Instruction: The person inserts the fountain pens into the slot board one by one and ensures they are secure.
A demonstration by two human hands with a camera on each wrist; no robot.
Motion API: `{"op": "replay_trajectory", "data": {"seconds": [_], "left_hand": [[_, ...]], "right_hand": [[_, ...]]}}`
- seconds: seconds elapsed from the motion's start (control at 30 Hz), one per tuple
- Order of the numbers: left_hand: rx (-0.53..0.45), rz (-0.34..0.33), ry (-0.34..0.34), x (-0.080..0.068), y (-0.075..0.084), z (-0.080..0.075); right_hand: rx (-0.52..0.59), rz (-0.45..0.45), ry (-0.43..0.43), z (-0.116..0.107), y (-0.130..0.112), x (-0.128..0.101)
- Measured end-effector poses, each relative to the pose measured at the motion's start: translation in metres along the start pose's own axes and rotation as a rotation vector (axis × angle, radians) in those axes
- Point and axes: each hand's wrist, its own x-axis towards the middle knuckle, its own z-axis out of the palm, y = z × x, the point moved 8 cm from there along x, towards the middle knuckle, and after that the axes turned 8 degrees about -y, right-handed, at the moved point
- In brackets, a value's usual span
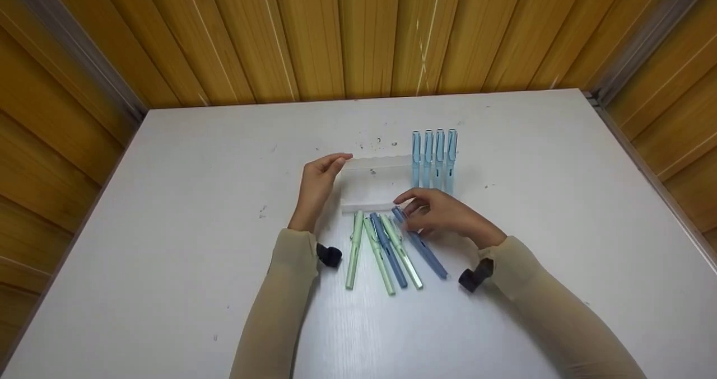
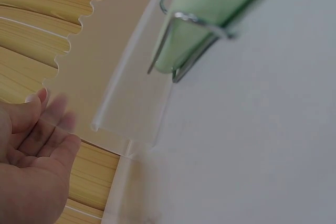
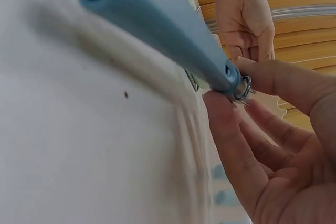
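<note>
A clear plastic pen stand point(image 1: 364, 207) with a scalloped top edge stands mid-table. My left hand point(image 1: 318, 188) pinches its upper left corner; in the left wrist view, the fingers show through the clear panel point(image 2: 100, 51). Several light blue pens point(image 1: 428, 158) stand upright side by side at the stand's right end. Between thumb and fingers, my right hand point(image 1: 448, 214) holds a dark blue pen point(image 1: 430, 257), tilted, its upper end near the stand's front lip. The right wrist view shows this pen point(image 3: 173, 35) gripped near its clip end.
In front of the stand lie three light green pens point(image 1: 354, 258) and another dark blue pen point(image 1: 390, 254), side by side between the forearms. The white table point(image 1: 185, 216) meets wood-patterned walls point(image 1: 369, 37) at the back and sides.
</note>
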Motion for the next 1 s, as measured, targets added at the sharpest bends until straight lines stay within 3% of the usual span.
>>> {"op": "replay_trajectory", "data": {"seconds": [0.33, 1.0], "left_hand": [[0.001, -0.023, -0.009, 0.001, -0.003, 0.000], [0.012, 0.023, -0.003, 0.000, 0.001, 0.000]], "right_hand": [[0.045, -0.055, 0.019, -0.005, -0.009, -0.001], [0.096, -0.123, 0.153, -0.022, -0.022, -0.004]]}}
